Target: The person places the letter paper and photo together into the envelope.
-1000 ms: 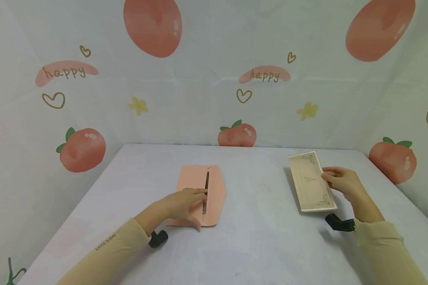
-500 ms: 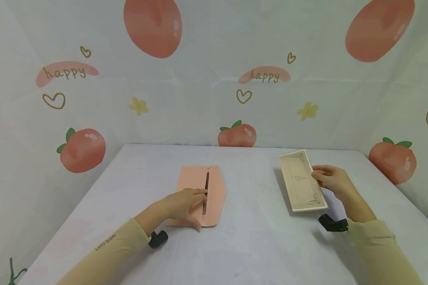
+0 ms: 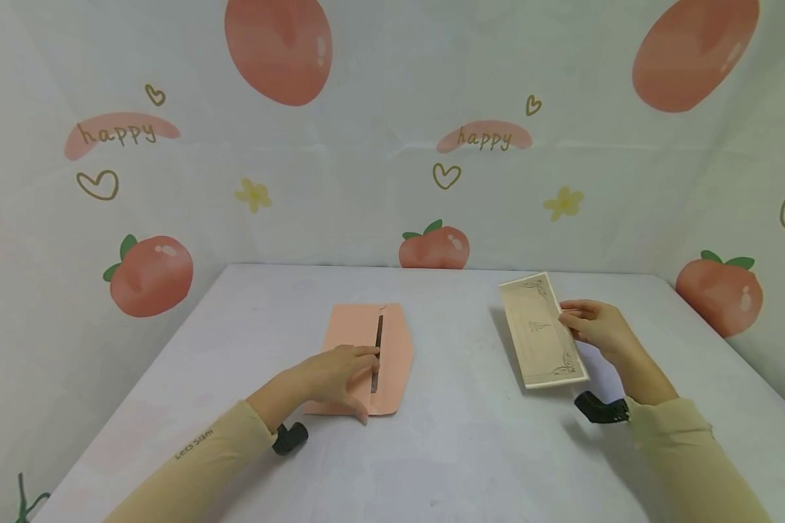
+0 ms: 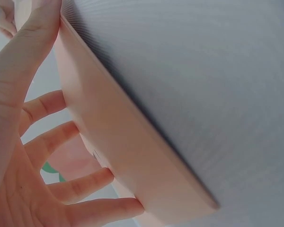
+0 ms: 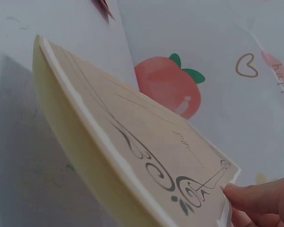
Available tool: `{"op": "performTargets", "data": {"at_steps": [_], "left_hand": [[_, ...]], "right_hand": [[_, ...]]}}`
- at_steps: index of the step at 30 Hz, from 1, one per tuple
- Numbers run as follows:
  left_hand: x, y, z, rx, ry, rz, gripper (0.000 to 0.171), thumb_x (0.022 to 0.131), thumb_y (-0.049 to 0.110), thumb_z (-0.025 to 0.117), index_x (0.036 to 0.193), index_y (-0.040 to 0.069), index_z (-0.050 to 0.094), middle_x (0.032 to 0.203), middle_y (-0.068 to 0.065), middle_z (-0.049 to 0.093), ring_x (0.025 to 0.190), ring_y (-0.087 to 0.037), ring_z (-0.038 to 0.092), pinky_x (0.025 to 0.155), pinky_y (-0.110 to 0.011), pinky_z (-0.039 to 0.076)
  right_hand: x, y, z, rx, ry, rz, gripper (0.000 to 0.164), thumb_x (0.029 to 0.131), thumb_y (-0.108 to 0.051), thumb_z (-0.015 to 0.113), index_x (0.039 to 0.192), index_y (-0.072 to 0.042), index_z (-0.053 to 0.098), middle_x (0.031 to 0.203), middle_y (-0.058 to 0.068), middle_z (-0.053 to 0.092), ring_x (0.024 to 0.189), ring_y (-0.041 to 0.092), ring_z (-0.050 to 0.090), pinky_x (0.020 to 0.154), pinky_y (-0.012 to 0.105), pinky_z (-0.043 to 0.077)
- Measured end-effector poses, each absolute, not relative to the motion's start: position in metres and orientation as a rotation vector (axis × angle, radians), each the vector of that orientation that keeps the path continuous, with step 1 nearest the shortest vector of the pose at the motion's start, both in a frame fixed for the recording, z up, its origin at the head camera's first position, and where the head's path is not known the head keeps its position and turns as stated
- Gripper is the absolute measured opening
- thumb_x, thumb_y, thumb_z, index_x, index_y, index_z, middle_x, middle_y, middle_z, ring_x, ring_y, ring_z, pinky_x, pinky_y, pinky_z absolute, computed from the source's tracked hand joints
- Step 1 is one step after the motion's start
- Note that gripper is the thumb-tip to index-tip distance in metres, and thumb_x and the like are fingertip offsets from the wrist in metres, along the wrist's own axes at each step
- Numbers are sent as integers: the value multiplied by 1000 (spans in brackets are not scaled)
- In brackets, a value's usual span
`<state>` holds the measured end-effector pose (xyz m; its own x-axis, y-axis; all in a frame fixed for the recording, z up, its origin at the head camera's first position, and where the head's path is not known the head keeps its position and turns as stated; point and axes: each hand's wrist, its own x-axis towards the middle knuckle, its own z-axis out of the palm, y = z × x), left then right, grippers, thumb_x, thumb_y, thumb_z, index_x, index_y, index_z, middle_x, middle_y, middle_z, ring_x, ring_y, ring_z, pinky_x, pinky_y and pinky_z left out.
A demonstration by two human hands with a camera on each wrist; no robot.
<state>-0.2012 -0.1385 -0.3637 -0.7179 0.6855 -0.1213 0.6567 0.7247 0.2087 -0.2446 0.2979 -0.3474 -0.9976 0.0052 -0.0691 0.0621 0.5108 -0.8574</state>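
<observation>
A pink envelope [image 3: 358, 325] lies on the table at centre left, its flap side pointing right and a dark slit running along the pocket edge. My left hand [image 3: 341, 373] rests on its lower part, fingers spread and thumb at the near edge. The left wrist view shows the fingertips of that hand touching the envelope [image 4: 118, 127]. At right, my right hand [image 3: 603, 328] pinches the right edge of a cream card [image 3: 540, 333] with grey scrollwork in its corners. Thumb and fingers grip the border of the card [image 5: 128, 127] in the right wrist view; it is tilted above the tabletop.
The white table [image 3: 451, 457] is backed by a white cloth [image 3: 347, 160] printed with red fruit, hearts and "happy" lettering. Black wrist mounts [image 3: 602, 408] stick out from both sleeves. A green cord [image 3: 22, 501] shows at the lower left.
My right hand has moved left with the card, bringing it nearer the envelope. My left hand and the envelope have stayed in place.
</observation>
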Motion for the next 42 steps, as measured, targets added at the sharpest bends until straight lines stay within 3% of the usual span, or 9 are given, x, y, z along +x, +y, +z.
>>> {"op": "performTargets", "data": {"at_steps": [12,42], "left_hand": [[-201,-138,-362,1074,2741,232,70,65,55,77,118,16,53,146,-8,42,129,-33,45,105,-45,42],[-203,-138,-367,1023,2728,263,71,63,56,77,119,18,53,148,-5,39,131,-30,42,107,-45,40]], "right_hand": [[-249,287,-348,50,2687,-1485,50,93,-19,55,131,11,41,82,-20,57,73,-8,54,68,12,52],[-253,253,-353,-48,2599,-1594,47,92,-14,56,129,11,43,80,-19,59,71,-6,57,66,13,52]]}}
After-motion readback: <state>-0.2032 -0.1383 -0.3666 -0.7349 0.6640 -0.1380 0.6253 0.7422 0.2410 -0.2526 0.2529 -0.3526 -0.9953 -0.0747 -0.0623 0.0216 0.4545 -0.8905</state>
